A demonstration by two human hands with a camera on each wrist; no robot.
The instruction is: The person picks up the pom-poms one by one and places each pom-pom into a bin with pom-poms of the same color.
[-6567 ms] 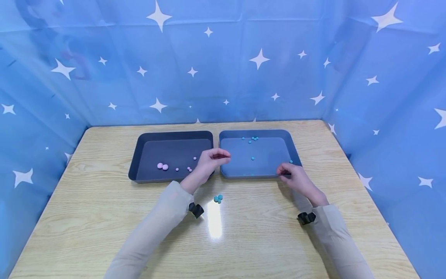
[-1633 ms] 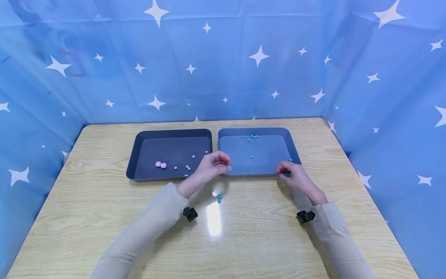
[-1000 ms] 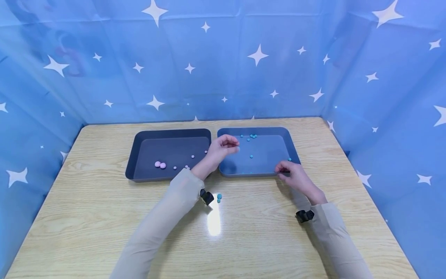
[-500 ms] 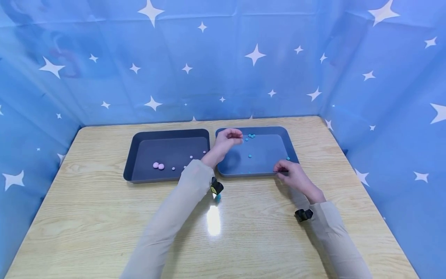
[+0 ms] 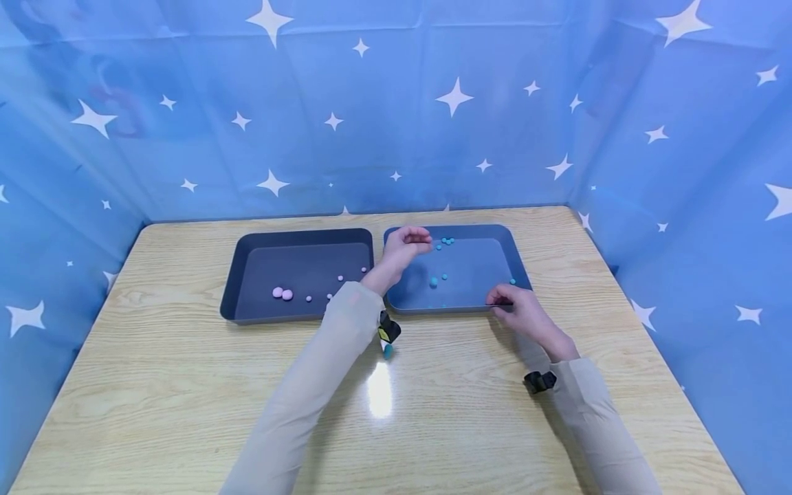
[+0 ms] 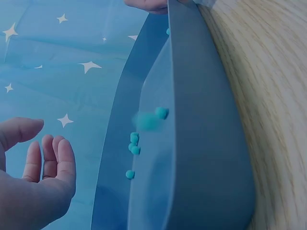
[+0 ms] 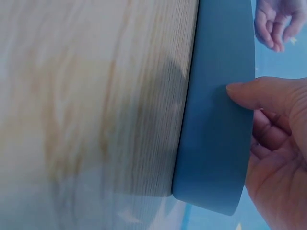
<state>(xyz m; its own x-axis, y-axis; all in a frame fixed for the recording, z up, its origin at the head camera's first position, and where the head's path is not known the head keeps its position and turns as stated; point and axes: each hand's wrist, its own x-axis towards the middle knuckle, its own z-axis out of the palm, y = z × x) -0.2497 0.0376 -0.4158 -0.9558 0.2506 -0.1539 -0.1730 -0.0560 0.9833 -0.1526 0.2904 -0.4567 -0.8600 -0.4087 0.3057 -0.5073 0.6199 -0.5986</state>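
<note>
My left hand [image 5: 402, 254] hovers over the left part of the blue tray [image 5: 482, 265], thumb and fingers apart with nothing between them. Below it, a larger teal ball [image 5: 433, 282] shows inside the tray; in the left wrist view this ball [image 6: 147, 121] is blurred by motion. Several smaller teal balls [image 5: 447, 241] lie toward the tray's back wall. With thumb outside and fingers inside, my right hand [image 7: 280, 124] pinches the tray's front rim near the right corner. Teal on the table [image 5: 388, 351] shows just past my left wrist, partly hidden by the wrist camera.
Left of the blue tray stands a dark tray [image 5: 309, 265] holding two larger pink balls [image 5: 282, 293] and several small ones. My left forearm crosses its front right corner. A blue star-patterned curtain [image 5: 396, 103] hangs behind and on both sides of the table.
My left hand has carried a teal ball from near the table up over the blue tray and let it go. One fewer teal ball shows on the table. The right hand keeps its grip.
</note>
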